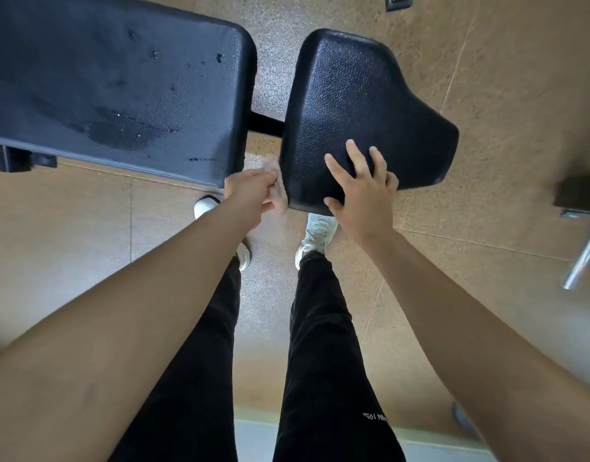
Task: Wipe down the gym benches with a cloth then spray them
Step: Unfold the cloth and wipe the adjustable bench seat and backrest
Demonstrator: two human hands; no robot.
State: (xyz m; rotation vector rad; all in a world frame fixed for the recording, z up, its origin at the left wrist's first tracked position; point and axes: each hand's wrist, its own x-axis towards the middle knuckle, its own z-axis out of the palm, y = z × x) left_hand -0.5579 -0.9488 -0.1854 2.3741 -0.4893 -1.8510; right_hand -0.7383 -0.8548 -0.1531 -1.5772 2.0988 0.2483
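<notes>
Cloth (pixel 274 169) in left hand (pixel 250 193), right hand (pixel 363 195) on seat (pixel 353 95)

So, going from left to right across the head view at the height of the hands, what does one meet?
Long bench pad → left hand → cloth → right hand, resting on the seat pad → metal bar.

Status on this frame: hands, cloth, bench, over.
Left hand grips cloth against seat pad side edge. Right hand flat on seat pad. Back pad shows wet-looking marks. No obstruction in view.
</notes>
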